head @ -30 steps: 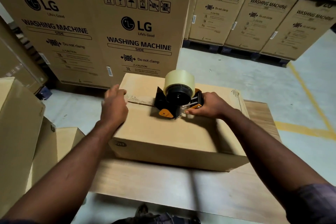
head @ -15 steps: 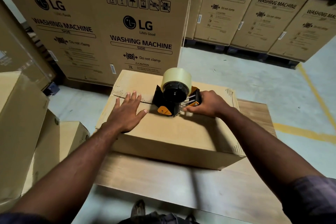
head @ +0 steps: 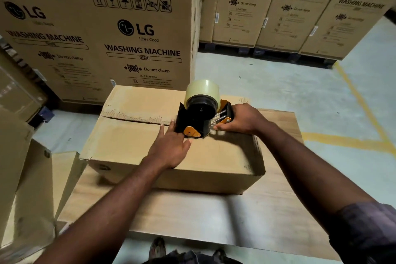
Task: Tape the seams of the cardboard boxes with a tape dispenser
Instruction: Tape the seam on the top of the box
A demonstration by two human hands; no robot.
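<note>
Black-and-orange tape dispenser [head: 201,121], brown box [head: 171,156]

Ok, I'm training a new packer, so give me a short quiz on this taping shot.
1. Which hand holds the dispenser? A left, B right, C neither.
2. True or false: the roll is used up.
3. Fill in: the left hand lies flat on the ___.
Key: 1 B, the right hand. 2 False, the roll is thick. 3 box.
</note>
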